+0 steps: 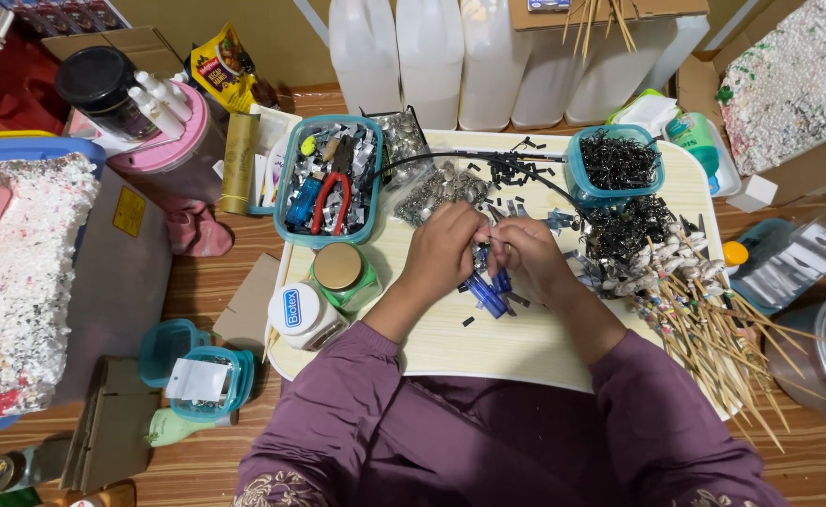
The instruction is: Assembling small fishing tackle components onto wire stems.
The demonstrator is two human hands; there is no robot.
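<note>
Both hands meet over the middle of the pale wood-grain counter [526,347], fingertips pinched together on a small piece between them. It is too small and too covered by the fingers to identify. The left hand [441,252] curls inward with its fingers closed against that piece; the right hand [526,255] mirrors it, thumb and forefinger pressed shut on the same spot. So each grip is closed, and the piece sits right at the point where the two grips touch.

Just below the hands, touching the underside of the fingers, lies a small cluster of blue tubes [484,291] with a few black scraps scattered beside them.

As for progress, I judge the work to be well under way but far from over. To the right, a heap of bamboo skewers [713,329] with pale, bead-like pieces at their heads fans across the counter's edge and looks like finished output. Supplies remain plentiful: a teal tub of black clips [617,161] stands well filled, another dark pile [634,225] lies loose below it, silvery parts [436,188] spill near the left hand, and a teal tray of tools [327,183] sits further left.
</note>
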